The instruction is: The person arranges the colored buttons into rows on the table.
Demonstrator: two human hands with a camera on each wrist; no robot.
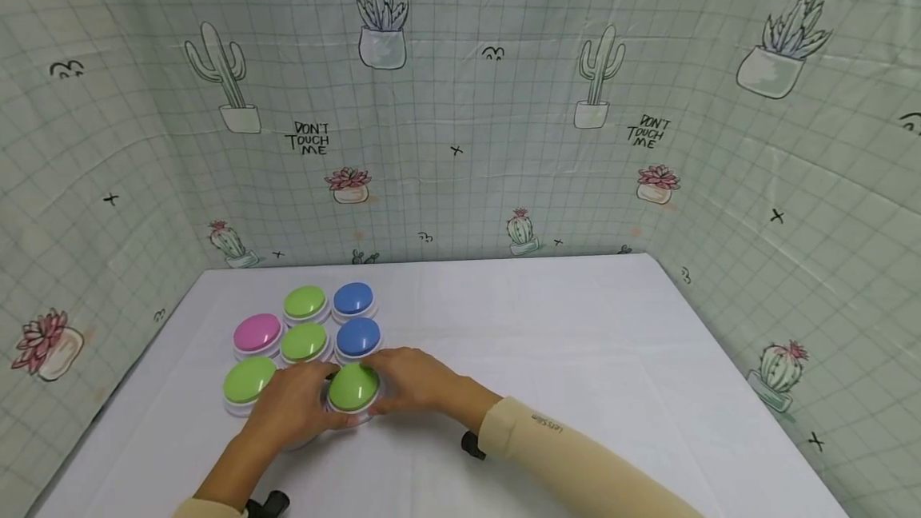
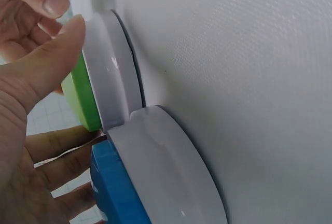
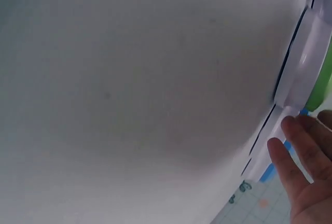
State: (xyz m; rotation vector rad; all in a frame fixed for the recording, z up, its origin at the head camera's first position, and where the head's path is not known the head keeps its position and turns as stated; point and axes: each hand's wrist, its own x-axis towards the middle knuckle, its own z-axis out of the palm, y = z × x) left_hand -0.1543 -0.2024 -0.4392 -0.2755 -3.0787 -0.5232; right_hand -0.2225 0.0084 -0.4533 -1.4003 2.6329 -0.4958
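Round push buttons with white bases stand in a close cluster on the white table. At the front right of the cluster is a green button (image 1: 353, 387), with a hand on either side. My left hand (image 1: 293, 404) spans its left side, thumb extended along the near edge. Beneath that hand, a blue button (image 2: 118, 185) shows in the left wrist view; the head view hides most of it. My right hand (image 1: 416, 380) touches or nearly touches the green button's right side, thumb in front and fingers behind. In the right wrist view its fingers (image 3: 287, 167) look straight.
Behind stand two blue buttons (image 1: 358, 336), two green buttons (image 1: 304, 341) and, to the left, a pink button (image 1: 257, 332). Another green button (image 1: 249, 379) is left of my left hand. A cactus-print cloth (image 1: 460, 102) walls the white table (image 1: 576, 342) at the back and sides.
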